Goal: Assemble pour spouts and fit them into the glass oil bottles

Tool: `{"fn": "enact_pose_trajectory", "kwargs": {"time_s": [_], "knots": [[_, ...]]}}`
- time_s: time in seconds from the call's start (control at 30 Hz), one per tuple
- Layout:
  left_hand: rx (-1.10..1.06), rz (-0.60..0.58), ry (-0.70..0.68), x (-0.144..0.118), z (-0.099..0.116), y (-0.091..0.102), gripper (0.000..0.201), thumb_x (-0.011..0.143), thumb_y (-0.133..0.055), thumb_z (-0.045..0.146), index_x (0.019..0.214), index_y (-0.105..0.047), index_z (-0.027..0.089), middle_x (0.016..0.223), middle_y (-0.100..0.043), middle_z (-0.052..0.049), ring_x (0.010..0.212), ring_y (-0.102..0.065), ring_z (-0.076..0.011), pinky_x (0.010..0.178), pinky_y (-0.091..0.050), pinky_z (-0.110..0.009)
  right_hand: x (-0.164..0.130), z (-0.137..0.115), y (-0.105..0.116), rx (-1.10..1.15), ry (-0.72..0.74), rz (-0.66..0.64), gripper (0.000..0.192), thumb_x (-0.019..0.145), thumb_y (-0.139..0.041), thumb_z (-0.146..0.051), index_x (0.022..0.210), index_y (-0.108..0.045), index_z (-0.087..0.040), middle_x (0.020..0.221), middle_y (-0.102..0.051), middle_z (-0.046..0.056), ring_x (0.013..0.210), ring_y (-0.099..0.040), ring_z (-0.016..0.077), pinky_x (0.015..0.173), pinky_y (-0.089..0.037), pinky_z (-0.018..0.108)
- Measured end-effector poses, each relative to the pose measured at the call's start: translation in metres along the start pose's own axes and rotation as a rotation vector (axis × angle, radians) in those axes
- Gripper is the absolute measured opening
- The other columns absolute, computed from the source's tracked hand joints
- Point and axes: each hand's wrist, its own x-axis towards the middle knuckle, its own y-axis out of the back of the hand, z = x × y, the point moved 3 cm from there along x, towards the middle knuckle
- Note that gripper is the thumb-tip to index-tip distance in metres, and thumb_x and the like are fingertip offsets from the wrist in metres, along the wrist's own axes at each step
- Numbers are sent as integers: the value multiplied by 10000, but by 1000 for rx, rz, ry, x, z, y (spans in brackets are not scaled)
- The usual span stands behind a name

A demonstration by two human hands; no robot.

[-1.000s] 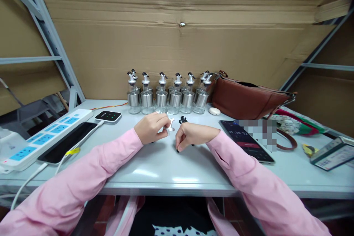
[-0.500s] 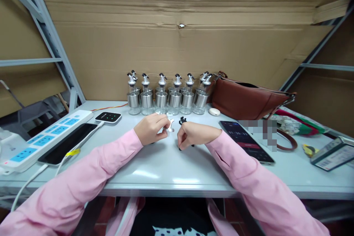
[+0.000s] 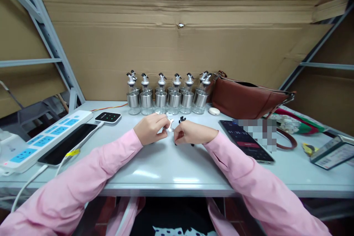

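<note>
Head view, looking down on a pale grey tabletop [image 3: 166, 169]. Left hand [image 3: 151, 129] curled, fingers [image 3: 162, 121] pinching a small white-and-silver pourer cap [image 3: 169, 125], held just above the table. Right hand [image 3: 190, 133] also curled, fingertips bunched together and almost meeting the cap from its right side; small black plastic pieces [image 3: 181, 119] poking out just behind the knuckles, and a dark bit under the fingertips, too small to tell what. Beyond both sets of fingers, well apart, a row of clear glass bottles with steel bands and spouted tops [image 3: 166, 96]. Right of the right hand's fingers, a black smartphone with a lit timer screen [image 3: 246, 141] and a brown leather handbag [image 3: 246, 97]. Left of the left hand's fingers, a white power strip with blue sockets [image 3: 41, 140].
</note>
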Motion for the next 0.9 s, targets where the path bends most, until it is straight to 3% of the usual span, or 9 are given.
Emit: {"fn": "enact_pose_trajectory", "kwargs": {"time_s": [0.1,0.27,0.4,0.67,0.9], "knots": [[1,5,7,0,-1,1,110,720,-438,77,723,-461,184,661,-565,-1,558,-452,-124,553,-373,-229,0,1,7,26,21,178,65,687,-587,-129,691,-651,-122,646,-650,28,599,-549,123,608,-408,245],[-3,2,10,0,-1,1,114,716,-446,76,736,-470,186,663,-566,1,560,-458,-128,553,-370,-234,-4,-2,22,545,145,392,163,704,-621,-286,697,-505,-171,668,-645,13,641,-588,126,613,-430,249],[3,-1,17,0,-1,1,127,706,-438,70,735,-475,187,664,-570,2,560,-457,-129,556,-368,-233,-4,-3,27,640,174,528,236,713,-634,-370,707,-531,-158,612,-572,-20,550,-498,87,554,-383,238],[-6,3,18,1,0,2,126,751,-435,68,787,-481,180,696,-574,-5,585,-490,-126,577,-391,-231,-4,-6,24,708,164,455,319,716,-639,-450,729,-564,-139,606,-549,-27,541,-451,73,538,-338,233],[-21,55,-4,3,2,6,125,773,-442,65,823,-462,178,716,-579,-11,607,-504,-128,596,-412,-241,-1,-1,22,834,208,502,322,719,-655,-449,736,-519,-157,599,-541,-46,530,-442,64,533,-315,228]]}}
